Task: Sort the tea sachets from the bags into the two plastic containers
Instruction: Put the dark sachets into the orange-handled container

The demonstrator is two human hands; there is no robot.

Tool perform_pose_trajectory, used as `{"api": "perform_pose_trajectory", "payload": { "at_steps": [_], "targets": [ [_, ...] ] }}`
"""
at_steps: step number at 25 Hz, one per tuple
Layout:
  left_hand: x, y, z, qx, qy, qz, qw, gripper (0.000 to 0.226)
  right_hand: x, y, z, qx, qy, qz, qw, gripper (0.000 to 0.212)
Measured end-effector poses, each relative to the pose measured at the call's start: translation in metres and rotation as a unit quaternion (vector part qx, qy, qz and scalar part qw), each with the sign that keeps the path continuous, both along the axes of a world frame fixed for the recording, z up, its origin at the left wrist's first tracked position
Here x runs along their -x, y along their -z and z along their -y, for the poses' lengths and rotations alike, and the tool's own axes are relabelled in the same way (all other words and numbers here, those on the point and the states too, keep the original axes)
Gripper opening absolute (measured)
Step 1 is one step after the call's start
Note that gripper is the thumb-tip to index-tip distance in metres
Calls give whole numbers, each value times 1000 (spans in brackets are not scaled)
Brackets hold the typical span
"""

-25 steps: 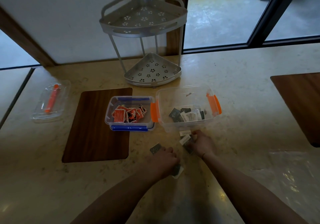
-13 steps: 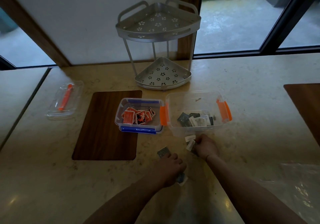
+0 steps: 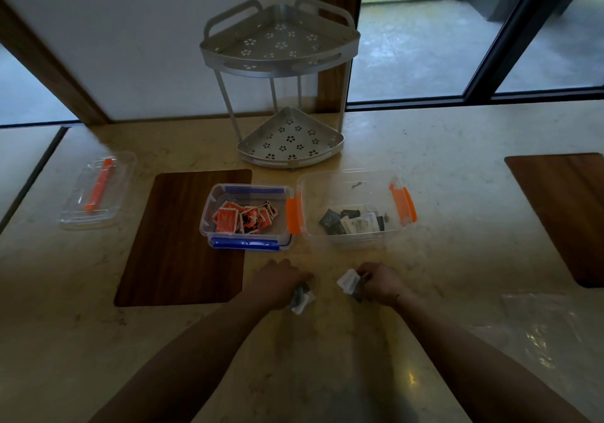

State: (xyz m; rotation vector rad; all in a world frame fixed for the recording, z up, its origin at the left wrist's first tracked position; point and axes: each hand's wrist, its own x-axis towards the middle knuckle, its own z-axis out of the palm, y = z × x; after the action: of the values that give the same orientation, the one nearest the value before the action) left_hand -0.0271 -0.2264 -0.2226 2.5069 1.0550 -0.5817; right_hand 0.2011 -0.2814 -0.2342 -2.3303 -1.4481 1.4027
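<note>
Fingers of the right hand [image 3: 380, 283] curl around a small bunch of tea sachets [image 3: 350, 281]: a white one juts out toward the left, with darker ones behind it that are hard to count. The left hand [image 3: 277, 283] is fisted knuckles-up on another few sachets [image 3: 301, 300]; its fingertips are hidden, and only grey and white corners poke out at its right side. Both hands rest low over the marble counter [image 3: 441, 226], just in front of the two containers. The blue-clipped container [image 3: 246, 216], partly on a wooden inlay [image 3: 176, 239], holds orange sachets [image 3: 243, 218]; touching it on the right, the larger orange-clipped container [image 3: 354, 208] holds dark and white sachets [image 3: 353, 222] whose print is illegible. Behind stands a two-tier metal corner rack [image 3: 281, 79]. A clear lid with an orange strip [image 3: 98, 190] lies far left; crumpled clear plastic [image 3: 549, 334] lies at right, cut by the frame edge. Compared with a second ago, the loose sachets that lay on the counter by the hands are gathered up, and the hands are farther apart.
</note>
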Motion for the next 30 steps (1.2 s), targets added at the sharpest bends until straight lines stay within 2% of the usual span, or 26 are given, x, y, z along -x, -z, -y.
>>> {"api": "perform_pose_trajectory", "payload": {
  "at_steps": [6, 14, 18, 22, 27, 30],
  "targets": [
    [-8, 7, -2, -27, 64, -21, 997, 31, 3, 3, 16, 2, 26, 17, 1000, 39],
    [11, 0, -2, -12, 64, 38, 997, 35, 23, -5, 29, 8, 52, 47, 997, 33],
    [24, -7, -3, 48, 20, 48, 997, 26, 33, -18, 27, -14, 47, 24, 998, 25],
    [30, -18, -7, 128, -44, 88, 987, 37, 38, -46, 13, -45, -19, 19, 999, 26],
    [24, -47, -23, 157, -72, 147, 974, 30, 35, -91, -5, -108, -82, -14, 991, 26],
    [17, -66, -33, 155, -103, 193, 963, 30, 26, -108, -14, -147, -98, 0, 984, 26]
  ]
}}
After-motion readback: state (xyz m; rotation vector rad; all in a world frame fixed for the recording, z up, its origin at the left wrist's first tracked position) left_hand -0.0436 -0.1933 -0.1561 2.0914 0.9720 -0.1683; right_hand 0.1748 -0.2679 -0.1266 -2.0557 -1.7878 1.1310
